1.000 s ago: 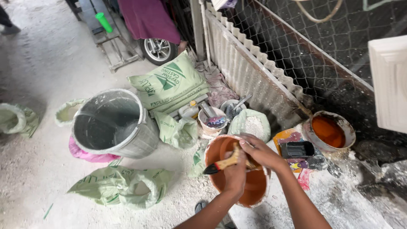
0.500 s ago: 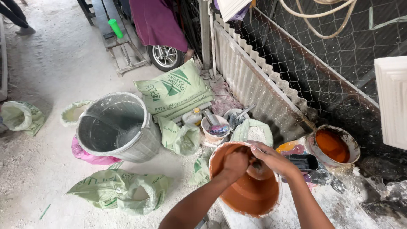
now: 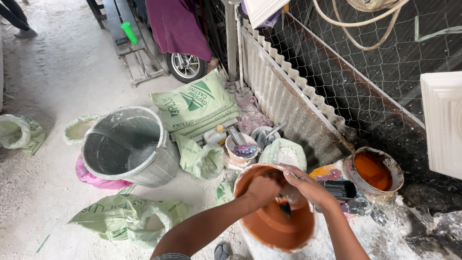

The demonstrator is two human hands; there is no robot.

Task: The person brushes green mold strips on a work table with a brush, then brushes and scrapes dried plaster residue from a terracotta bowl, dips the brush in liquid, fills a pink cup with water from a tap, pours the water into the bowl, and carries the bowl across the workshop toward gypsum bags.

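Note:
An orange-coated round bowl [image 3: 274, 226] stands on a white-dusted surface in front of me, its inside facing up. My left hand [image 3: 262, 188] is closed as a fist inside the bowl's upper part, holding a small brush [image 3: 284, 207] whose dark bristles point down at the orange inner wall. My right hand [image 3: 305, 185] lies over the bowl's far right rim, fingers curled on it. Both forearms reach in from the bottom edge of the view.
A grey bucket [image 3: 130, 144] stands left, with green sacks [image 3: 197, 103], crumpled sacks [image 3: 125, 216], a tool pot [image 3: 243, 149] and a powder bag [image 3: 287, 154] around. A second orange bowl [image 3: 373, 171] sits right. Corrugated fence [image 3: 288, 96] behind; another person's leg [image 3: 19, 19] far left.
The brush went from lying across the bowl's rim to inside the bowl. The bowl now shows more of its inside. My view has shifted slightly.

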